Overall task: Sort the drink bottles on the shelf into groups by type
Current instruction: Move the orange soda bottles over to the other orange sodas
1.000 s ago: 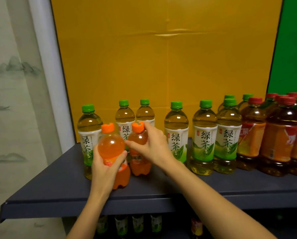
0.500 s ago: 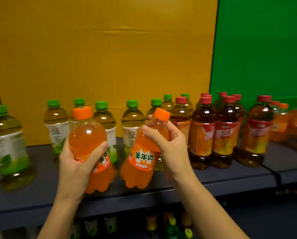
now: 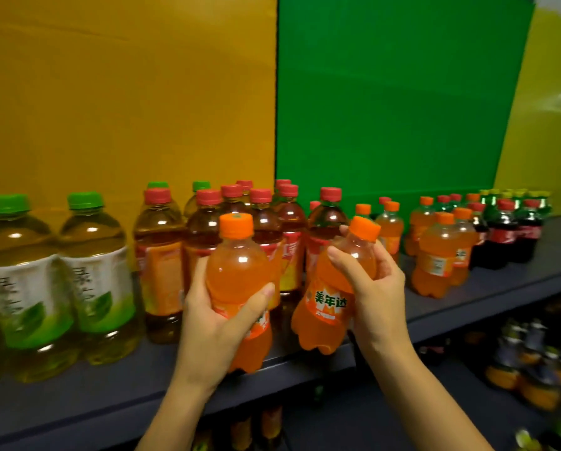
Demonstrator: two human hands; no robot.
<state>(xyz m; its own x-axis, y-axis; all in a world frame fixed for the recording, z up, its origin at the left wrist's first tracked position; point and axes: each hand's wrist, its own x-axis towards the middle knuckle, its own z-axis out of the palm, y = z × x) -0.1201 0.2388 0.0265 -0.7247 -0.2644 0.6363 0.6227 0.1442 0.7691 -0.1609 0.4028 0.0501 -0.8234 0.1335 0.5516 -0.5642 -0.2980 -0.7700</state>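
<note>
a green panel forms the back wall behind the dark grey shelf. left of the green panel, meeting it at a straight vertical seam, is an orange-yellow panel; right of it, a paler yellow panel carries a white glare.

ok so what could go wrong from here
1. The right hand grips the tilted orange soda bottle near its top; it might slip.
2. The left hand holds the other orange soda bottle, so no hand is free to steady the crowded orange soda group beside the cola bottles; a neighbour could topple.
</note>
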